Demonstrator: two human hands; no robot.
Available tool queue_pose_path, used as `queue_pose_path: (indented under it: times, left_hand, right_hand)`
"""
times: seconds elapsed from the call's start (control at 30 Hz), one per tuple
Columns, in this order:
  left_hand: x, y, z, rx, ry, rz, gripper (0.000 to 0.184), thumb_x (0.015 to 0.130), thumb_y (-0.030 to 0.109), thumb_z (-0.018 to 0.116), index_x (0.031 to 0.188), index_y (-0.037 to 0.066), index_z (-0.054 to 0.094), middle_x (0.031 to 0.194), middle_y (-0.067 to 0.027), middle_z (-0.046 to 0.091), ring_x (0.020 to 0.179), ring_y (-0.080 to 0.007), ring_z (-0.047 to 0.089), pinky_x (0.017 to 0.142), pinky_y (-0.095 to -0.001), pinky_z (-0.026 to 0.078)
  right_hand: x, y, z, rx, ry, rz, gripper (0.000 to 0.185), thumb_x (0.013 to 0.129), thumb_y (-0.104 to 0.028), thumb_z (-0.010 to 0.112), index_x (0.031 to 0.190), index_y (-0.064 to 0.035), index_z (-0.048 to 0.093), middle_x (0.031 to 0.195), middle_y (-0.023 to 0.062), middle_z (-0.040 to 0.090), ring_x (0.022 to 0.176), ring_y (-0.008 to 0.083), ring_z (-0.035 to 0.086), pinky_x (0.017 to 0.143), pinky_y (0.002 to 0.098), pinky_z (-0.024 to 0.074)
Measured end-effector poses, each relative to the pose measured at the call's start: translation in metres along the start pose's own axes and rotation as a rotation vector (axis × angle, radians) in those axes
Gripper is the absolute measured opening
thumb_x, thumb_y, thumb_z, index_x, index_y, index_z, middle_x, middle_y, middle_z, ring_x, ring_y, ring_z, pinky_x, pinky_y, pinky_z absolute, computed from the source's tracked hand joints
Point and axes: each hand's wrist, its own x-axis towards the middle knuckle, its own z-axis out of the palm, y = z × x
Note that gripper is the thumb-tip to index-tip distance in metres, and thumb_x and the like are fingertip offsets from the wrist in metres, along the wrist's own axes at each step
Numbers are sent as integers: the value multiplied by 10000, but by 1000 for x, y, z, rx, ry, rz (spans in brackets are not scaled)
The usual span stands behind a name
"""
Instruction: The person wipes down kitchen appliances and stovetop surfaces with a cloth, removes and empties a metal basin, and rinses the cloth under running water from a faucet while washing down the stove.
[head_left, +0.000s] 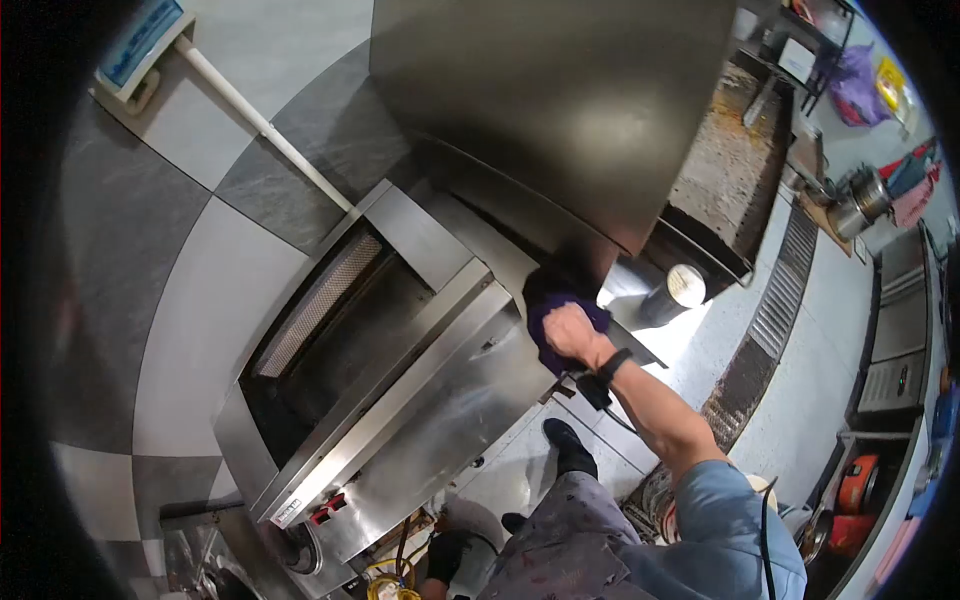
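One right hand (572,335), fist closed on a dark purple cloth (537,325), cloth pressed to the far end of a stainless steel broiler (440,400). Left hand: can't tell; a dark shape (450,553) with a bit of bare skin at the bottom edge might be it, too dim to call. Progress, my read: cloth contact is made, work looks underway, nothing shows it finished. Outer steel near the cloth looks mostly clean, few small marks; can't judge the dark cavity. Mesh panel (320,305) sits inside it, red switches (328,508) at the near end. Black wristband (615,366) on that arm, small black box (594,390) with a cord just below it. Beyond the hand: large stainless panel (540,100), then a cylindrical container (672,295) with a pale top on a brightly lit surface. Past that, a griddle (730,160) with brown residue, untouched by the hand. Room: grey-and-white tile floor (210,310), pole (265,130) with a display head (140,45) at upper left, slotted grate (798,240) at right, steel pots (860,200) and purple bag (857,85) along the far right side. Dark shoe (572,447) below the arm.
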Motion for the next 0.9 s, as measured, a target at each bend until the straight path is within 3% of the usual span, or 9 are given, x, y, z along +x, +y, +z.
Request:
queue_pose_path:
  times: [0.07, 0.13, 0.23, 0.4, 0.57, 0.67, 0.73, 0.77, 0.9]
  left_hand:
    - [7, 17, -5, 197, -27, 48, 225, 841, 186, 659, 1025, 98, 752, 987, -133, 731, 965, -329, 679, 866, -470, 533]
    - [-6, 22, 6, 7, 200, 97, 228, 906, 187, 606, 1082, 129, 739, 929, -111, 734, 874, -332, 696, 748, -439, 555]
    - [-12, 45, -2, 135, 5, -50, 262, 854, 211, 640, 1079, 126, 745, 987, -122, 728, 962, -321, 683, 854, -473, 535]
    - [-13, 55, 10, 247, -92, -35, 150, 861, 231, 619, 871, 110, 708, 835, -130, 687, 836, -345, 677, 737, -493, 531]
    - [-12, 33, 16, 99, 75, -51, 169, 888, 221, 599, 918, 113, 726, 897, -157, 707, 844, -358, 685, 738, -502, 527]
    - [-25, 3, 28, 141, 193, 55, 173, 905, 206, 595, 945, 110, 733, 931, -160, 717, 867, -359, 690, 755, -503, 532]
    - [-41, -14, 36, 174, 181, 45, 171, 902, 191, 600, 965, 110, 736, 937, -156, 719, 876, -361, 692, 770, -501, 537]
    - [-46, -17, 35, 183, 160, -2, 169, 892, 194, 607, 966, 114, 737, 941, -155, 720, 882, -361, 692, 774, -499, 537]
    - [-77, -27, 31, 200, 56, -83, 169, 874, 201, 619, 973, 130, 737, 942, -155, 722, 888, -360, 689, 760, -497, 533]
  right_hand:
    - [32, 29, 34, -64, -28, -16, 194, 841, -153, 556, 752, -77, 711, 904, 151, 729, 871, 329, 708, 799, 434, 567]
    - [93, 32, 17, 70, -472, 283, 240, 871, -150, 524, 854, -64, 747, 1049, 154, 733, 961, 318, 702, 849, 430, 566]
    - [97, 82, 113, 48, -130, -23, 214, 814, -151, 552, 743, -74, 739, 816, 188, 717, 797, 373, 699, 761, 475, 552]
    - [86, 33, 32, 117, -409, 54, 212, 791, -121, 565, 788, -17, 750, 891, 227, 718, 871, 389, 707, 774, 476, 554]
    - [18, 4, -3, 16, -76, -166, 203, 764, -151, 622, 584, -64, 589, 626, 155, 599, 657, 370, 615, 634, 473, 502]
    - [-31, -23, -13, 166, 4, -22, 138, 748, -45, 607, 613, -29, 586, 711, 212, 603, 722, 425, 597, 688, 474, 500]
    - [-46, -57, -28, 402, 6, 399, 126, 803, 3, 563, 834, 15, 684, 812, 171, 669, 803, 339, 638, 744, 414, 506]
    - [-37, -83, -32, 838, 310, 498, 262, 832, 75, 458, 943, 33, 691, 919, 108, 708, 859, 251, 652, 807, 362, 508]
    - [14, -150, -102, 1060, 519, 545, 256, 895, 80, 457, 1022, 23, 672, 957, 63, 693, 859, 172, 629, 797, 311, 508]
